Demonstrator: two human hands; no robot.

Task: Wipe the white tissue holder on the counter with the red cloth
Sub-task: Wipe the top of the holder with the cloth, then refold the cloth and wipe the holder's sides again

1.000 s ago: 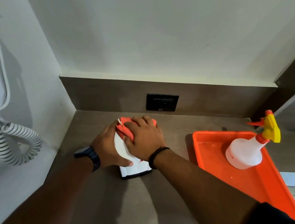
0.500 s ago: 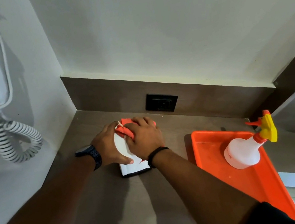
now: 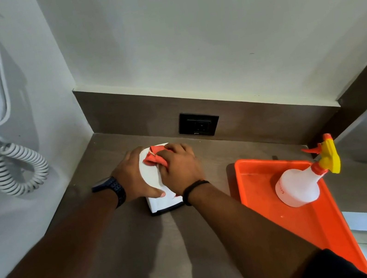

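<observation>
The white tissue holder (image 3: 153,180) stands on the brown counter (image 3: 132,244) near the back left corner. My left hand (image 3: 133,176) grips its left side, thumb across the front. My right hand (image 3: 178,167) presses the bunched red cloth (image 3: 153,158) onto the top of the holder. Most of the cloth is hidden under my fingers; only its left end shows. The holder's dark base edge shows at the front.
An orange tray (image 3: 313,226) lies to the right with a white spray bottle (image 3: 299,185) with a yellow trigger lying in it. A black wall socket (image 3: 198,124) sits behind the holder. A white wall-mounted hair dryer with coiled cord (image 3: 12,167) hangs on the left wall.
My right hand and the red cloth have shifted slightly back and left on the holder's top. My left hand keeps its hold; the view has drifted a little.
</observation>
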